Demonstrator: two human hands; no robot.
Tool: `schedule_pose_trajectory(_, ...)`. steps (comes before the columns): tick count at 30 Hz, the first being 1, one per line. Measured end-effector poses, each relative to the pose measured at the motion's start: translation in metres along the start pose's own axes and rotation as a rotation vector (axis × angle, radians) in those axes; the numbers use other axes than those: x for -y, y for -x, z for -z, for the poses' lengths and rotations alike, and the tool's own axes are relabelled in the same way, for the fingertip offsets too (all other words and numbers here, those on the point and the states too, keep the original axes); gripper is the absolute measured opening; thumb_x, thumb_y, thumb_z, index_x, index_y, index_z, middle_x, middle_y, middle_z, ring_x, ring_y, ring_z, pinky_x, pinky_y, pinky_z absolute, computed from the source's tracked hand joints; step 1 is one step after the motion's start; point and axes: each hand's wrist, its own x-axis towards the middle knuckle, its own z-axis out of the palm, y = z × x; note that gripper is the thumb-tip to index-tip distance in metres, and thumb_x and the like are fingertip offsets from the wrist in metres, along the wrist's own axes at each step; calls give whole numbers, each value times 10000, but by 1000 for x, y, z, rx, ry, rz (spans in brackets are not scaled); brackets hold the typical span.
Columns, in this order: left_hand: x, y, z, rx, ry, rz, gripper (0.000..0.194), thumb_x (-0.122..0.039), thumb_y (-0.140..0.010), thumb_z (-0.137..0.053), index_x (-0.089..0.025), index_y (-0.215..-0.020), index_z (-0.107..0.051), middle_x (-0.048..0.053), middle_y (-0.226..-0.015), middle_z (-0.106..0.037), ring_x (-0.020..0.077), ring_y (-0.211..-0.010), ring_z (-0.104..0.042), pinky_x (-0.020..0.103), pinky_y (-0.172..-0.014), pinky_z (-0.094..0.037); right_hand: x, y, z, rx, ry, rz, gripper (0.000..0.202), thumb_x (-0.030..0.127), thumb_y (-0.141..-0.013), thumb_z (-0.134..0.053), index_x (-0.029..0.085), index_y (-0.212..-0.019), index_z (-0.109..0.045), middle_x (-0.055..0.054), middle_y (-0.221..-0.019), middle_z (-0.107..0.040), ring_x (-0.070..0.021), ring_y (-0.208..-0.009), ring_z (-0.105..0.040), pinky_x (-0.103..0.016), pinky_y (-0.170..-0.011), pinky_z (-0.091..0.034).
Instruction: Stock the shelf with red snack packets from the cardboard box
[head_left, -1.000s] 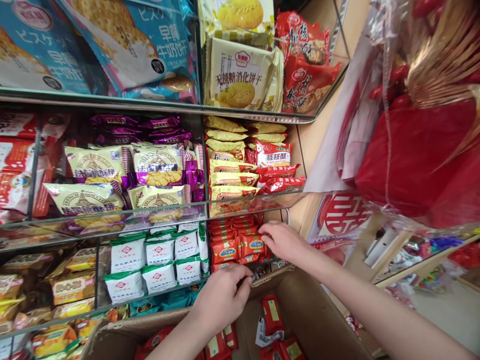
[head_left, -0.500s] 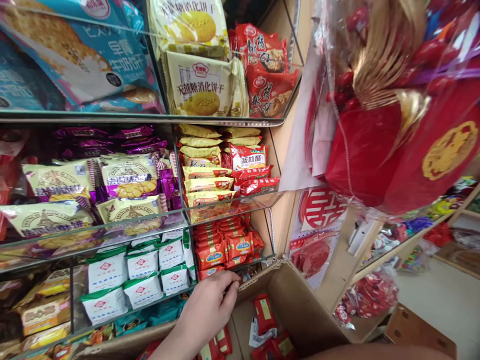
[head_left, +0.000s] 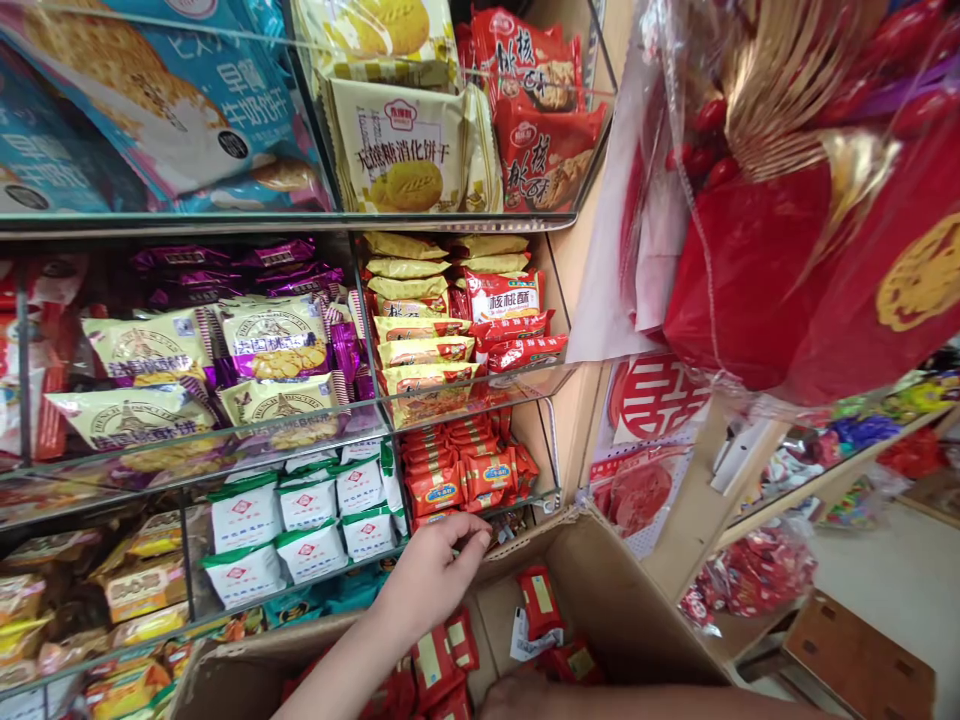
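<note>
Shop shelves, open carton below

Red packets [head_left: 540,602] are seen loose in a cardboard box [head_left: 626,590], set against the shelf fronts. More small red packets [head_left: 489,478] are stacked in the shelf compartment above it. The left hand [head_left: 433,562] is held at that compartment's lower front, fingers loosely curled, thumb near the forefinger; whether anything is gripped cannot be told. The right hand [head_left: 517,694] is lowered into the box among the packets, dim and partly cut off; its opening and any hold cannot be told. White-and-green packets [head_left: 244,515] are racked alongside, behind clear dividers. At right, red decorations [head_left: 750,270] are hung in clear plastic; beyond, pale floor [head_left: 892,560] and a brown wooden piece [head_left: 859,655] are seen.
</note>
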Motion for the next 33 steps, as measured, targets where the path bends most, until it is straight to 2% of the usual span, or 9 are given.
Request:
schedule_pose_trajectory(2,1,0,4,6,216,69,391,-446,-831,-358,-159,-838,-624,44,-787,-670,158,-740,-597,260,-674,-446,-2,23,29,3,79,-35,102,124,-598,-648,198,-666,-664,-39,-609,-635,-227,-574,-590,-272,-415,-339)
schedule_pose_trajectory(5,1,2,9,8,440,101,561,-526,-844,-228,-122,-894,-615,78,-787,-667,168,-713,-601,262,-604,-446,-11,65,80,-343,-142,167,269,426,-665,-630,176,-765,-632,-29,-706,-621,-172,-636,-549,-238,-478,-347)
schedule_pose_trajectory(7,1,4,11,-19,405,31,582,-533,-847,-206,-130,-907,-623,72,-810,-663,171,-735,-592,275,-649,-451,-18,81,105,-520,-329,218,263,423,-754,-542,176,-815,-608,3,-706,-591,-121,-615,-509,-208,-515,-351)
schedule_pose_trajectory(9,0,5,9,-63,279,-47,514,-504,-852,-260,-153,-894,-634,48,-837,-657,167,-775,-578,278,-730,-442,-22,84,116,-655,-456,230,232,387,-791,-505,174,-813,-595,18,-701,-575,-100,-603,-484,-196,-539,-353)
schedule_pose_trajectory(12,-1,3,4,-135,136,-84,418,-436,-861,-313,-165,-876,-632,23,-808,-643,156,-760,-565,257,-748,-433,-22,71,110,-795,-649,247,241,391,-804,-482,171,-803,-582,9,-728,-588,-107,-642,-510,-202,-579,-385)
schedule_pose_trajectory(15,0,0,-1,-218,107,-59,397,-415,-865,-312,-164,-838,-618,24,-758,-625,158,-737,-562,254,-724,-440,-21,56,98,-937,-829,151,294,441,-811,-447,166,-771,-545,2,-667,-580,-113,-613,-531,-206,-556,-402)
schedule_pose_trajectory(20,1,-2,-2,-238,296,82,402,-496,-824,-354,-180,-616,-489,-26,-526,-522,119,-492,-505,228,-486,-431,-22,50,93,-1096,-759,31,320,467,-810,-439,181,-685,-513,22,-564,-520,-100,-520,-481,-206,-501,-362)
schedule_pose_trajectory(25,3,-3,-4,-161,527,179,418,-567,-773,-401,-186,-604,-428,-61,-441,-474,87,-364,-460,192,-348,-383,-20,52,94,-1087,-845,78,306,450,-803,-446,182,-663,-490,34,-532,-486,-89,-488,-448,-198,-471,-345)
schedule_pose_trajectory(33,6,-2,-4,-177,470,239,428,-589,-746,-423,-175,-653,-479,-63,-418,-480,73,-278,-419,167,-263,-306,-25,53,94,-1013,-842,117,295,447,-798,-460,174,-693,-497,46,-530,-475,-79,-483,-438,-192,-470,-346)
